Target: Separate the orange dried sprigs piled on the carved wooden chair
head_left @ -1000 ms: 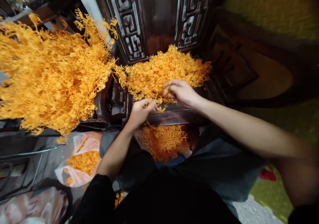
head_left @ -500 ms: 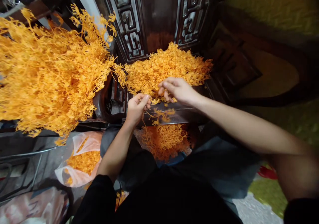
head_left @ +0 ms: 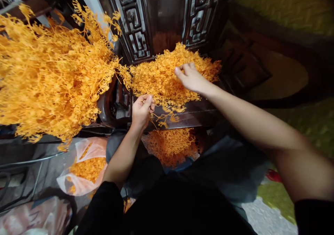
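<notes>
My left hand (head_left: 143,109) is closed in a pinch on a thin orange branching sprig (head_left: 169,115), which hangs to the right over the dark wooden seat's front edge. Over the right part of an orange pile (head_left: 159,76) on the seat is my right hand (head_left: 188,75), its fingers bent down toward the small pieces. Its fingertips are partly hidden, so whether it holds anything is unclear. A much larger mass of orange branching pieces (head_left: 57,75) fills the left side.
Below the seat, between my legs, lies another orange bunch (head_left: 174,144). A pinkish plastic bag (head_left: 90,146) with orange pieces stands at the lower left, near a second plastic bag (head_left: 36,217). The carved wooden seat back (head_left: 167,15) rises behind the pile.
My right hand has moved up and slightly right, away from my left hand and over the pile. My left hand has barely shifted, and the sprig beside it now spreads more to the right.
</notes>
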The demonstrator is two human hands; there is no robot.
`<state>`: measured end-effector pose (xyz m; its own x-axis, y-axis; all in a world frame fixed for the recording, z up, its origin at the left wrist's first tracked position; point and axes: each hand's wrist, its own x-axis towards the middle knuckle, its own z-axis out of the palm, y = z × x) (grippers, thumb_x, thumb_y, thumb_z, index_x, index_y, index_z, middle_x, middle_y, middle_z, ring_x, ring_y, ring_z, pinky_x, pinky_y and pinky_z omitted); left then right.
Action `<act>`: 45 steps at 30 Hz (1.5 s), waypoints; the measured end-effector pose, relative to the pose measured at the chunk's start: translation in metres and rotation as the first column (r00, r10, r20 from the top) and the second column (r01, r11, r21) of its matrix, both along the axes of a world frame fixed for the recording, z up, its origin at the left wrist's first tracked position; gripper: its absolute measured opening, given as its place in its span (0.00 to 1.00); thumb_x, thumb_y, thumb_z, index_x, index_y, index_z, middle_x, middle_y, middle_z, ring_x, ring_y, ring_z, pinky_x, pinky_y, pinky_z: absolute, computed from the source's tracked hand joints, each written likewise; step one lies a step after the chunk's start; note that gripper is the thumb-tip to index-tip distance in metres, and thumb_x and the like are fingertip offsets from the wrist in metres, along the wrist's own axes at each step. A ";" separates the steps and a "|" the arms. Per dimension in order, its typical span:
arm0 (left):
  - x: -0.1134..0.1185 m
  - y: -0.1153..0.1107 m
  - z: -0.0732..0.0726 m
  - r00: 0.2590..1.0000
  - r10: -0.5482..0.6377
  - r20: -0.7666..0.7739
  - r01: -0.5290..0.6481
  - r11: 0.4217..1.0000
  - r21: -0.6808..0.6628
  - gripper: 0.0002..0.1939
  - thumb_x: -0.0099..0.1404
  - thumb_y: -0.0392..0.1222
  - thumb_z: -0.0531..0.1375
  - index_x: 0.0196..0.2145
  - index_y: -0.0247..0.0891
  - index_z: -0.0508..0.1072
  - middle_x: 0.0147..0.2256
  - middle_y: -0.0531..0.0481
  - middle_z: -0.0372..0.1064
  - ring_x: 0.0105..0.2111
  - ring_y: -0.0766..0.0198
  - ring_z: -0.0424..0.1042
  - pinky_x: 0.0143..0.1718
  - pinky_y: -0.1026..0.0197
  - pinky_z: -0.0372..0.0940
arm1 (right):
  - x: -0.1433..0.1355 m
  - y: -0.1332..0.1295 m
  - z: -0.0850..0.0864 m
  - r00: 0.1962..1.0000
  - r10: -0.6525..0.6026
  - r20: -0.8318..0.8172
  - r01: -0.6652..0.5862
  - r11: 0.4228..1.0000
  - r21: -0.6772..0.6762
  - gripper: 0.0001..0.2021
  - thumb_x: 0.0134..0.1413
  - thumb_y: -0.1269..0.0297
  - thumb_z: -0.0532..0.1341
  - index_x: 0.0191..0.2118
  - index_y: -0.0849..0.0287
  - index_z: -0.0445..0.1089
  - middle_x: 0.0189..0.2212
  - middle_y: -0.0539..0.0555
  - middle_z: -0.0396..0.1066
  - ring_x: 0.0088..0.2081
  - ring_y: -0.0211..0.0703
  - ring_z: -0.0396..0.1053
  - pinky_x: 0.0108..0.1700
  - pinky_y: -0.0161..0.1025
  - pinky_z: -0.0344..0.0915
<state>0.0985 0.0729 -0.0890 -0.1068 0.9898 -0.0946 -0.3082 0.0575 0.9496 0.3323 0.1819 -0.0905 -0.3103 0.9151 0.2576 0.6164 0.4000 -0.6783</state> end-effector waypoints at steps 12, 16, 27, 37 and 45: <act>0.002 -0.006 -0.003 0.991 -0.035 -0.130 0.029 0.999 -0.046 0.22 0.60 0.56 0.71 0.35 0.39 0.67 0.29 0.55 0.71 0.18 0.76 0.59 0.17 0.68 0.48 | -0.016 -0.053 0.020 0.912 0.407 -0.055 -0.400 0.853 -0.336 0.19 0.61 0.49 0.63 0.42 0.60 0.80 0.41 0.57 0.80 0.43 0.47 0.76 0.50 0.44 0.68; 0.006 -0.004 -0.007 0.962 -0.103 -0.251 0.100 0.995 -0.028 0.24 0.58 0.59 0.72 0.31 0.37 0.69 0.26 0.54 0.70 0.19 0.76 0.56 0.19 0.67 0.49 | -0.014 -0.054 0.019 0.888 0.451 -0.092 -0.443 0.779 -0.444 0.26 0.61 0.40 0.62 0.49 0.58 0.79 0.45 0.56 0.80 0.44 0.47 0.75 0.47 0.42 0.69; 0.005 0.009 -0.010 0.991 0.094 -0.094 -0.085 0.991 0.104 0.27 0.59 0.63 0.71 0.31 0.40 0.63 0.25 0.59 0.60 0.19 0.75 0.55 0.18 0.68 0.49 | -0.033 -0.075 0.005 0.814 0.437 -0.383 -0.580 0.570 -0.583 0.27 0.62 0.39 0.61 0.47 0.61 0.74 0.36 0.54 0.76 0.27 0.34 0.68 0.29 0.35 0.65; 0.004 0.009 -0.004 0.996 0.034 -0.086 -0.032 0.999 0.023 0.29 0.56 0.66 0.71 0.32 0.40 0.65 0.27 0.57 0.63 0.21 0.76 0.54 0.19 0.68 0.47 | -0.022 -0.070 0.011 0.860 0.449 -0.242 -0.509 0.729 -0.458 0.23 0.62 0.41 0.63 0.35 0.59 0.76 0.26 0.51 0.73 0.27 0.37 0.65 0.33 0.37 0.60; 0.008 -0.007 0.009 0.751 -0.543 -0.376 0.494 0.840 -0.226 0.19 0.59 0.54 0.72 0.30 0.36 0.74 0.23 0.55 0.67 0.22 0.74 0.61 0.24 0.66 0.52 | -0.025 -0.069 0.014 0.968 0.185 -0.170 -0.220 0.951 -0.216 0.29 0.66 0.37 0.55 0.25 0.59 0.66 0.20 0.50 0.62 0.26 0.37 0.58 0.32 0.38 0.55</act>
